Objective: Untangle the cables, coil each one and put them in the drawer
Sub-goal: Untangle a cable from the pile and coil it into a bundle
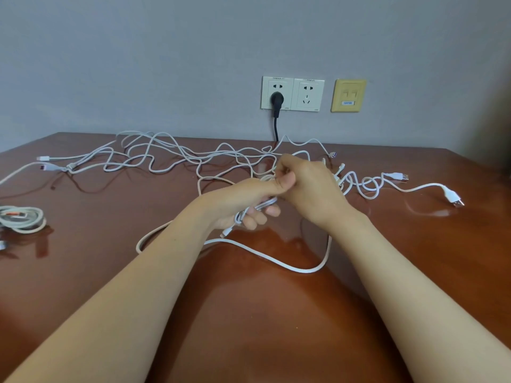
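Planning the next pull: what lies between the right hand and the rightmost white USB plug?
Head view: loose white cable loops between right hand and white USB plug.

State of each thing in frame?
left hand: grips white cable bundle
right hand: pinches the same bundle
cable tangle: loose, still knotted, on table
coiled cable: coiled, table's left edge
black plug: plugged in
right socket: empty
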A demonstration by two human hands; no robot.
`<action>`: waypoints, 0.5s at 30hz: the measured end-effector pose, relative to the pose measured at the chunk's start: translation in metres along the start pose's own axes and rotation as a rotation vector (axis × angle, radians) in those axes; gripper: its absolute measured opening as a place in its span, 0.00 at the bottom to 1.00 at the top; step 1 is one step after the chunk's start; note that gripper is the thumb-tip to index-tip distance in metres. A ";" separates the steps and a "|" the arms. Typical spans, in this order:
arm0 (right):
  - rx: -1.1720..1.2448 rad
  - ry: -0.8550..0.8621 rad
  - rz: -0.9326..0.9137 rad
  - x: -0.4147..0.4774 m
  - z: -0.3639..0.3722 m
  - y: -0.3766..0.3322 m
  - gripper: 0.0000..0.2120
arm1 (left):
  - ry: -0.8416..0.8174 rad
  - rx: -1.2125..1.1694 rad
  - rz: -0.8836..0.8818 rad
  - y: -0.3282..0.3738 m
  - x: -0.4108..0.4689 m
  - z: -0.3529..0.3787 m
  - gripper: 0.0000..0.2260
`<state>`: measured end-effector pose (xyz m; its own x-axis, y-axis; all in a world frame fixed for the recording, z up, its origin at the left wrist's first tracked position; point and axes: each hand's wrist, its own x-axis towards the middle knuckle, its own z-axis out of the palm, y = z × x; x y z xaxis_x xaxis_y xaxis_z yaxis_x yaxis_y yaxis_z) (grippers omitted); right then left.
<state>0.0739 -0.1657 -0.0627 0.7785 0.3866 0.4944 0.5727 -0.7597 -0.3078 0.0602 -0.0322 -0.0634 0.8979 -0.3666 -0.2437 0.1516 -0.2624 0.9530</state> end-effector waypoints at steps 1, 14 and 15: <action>0.063 -0.019 -0.013 0.001 0.000 0.002 0.13 | -0.040 0.004 -0.011 0.000 -0.001 0.000 0.11; 0.490 -0.105 0.124 0.003 -0.006 0.022 0.14 | -0.010 0.071 0.043 -0.009 0.000 -0.006 0.11; 0.543 -0.082 0.152 0.003 -0.008 0.024 0.14 | -0.003 0.073 0.046 -0.009 0.000 -0.007 0.11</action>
<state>0.0878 -0.1867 -0.0623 0.8675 0.3499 0.3537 0.4856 -0.4410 -0.7548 0.0613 -0.0238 -0.0711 0.9021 -0.3822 -0.2004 0.0795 -0.3093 0.9476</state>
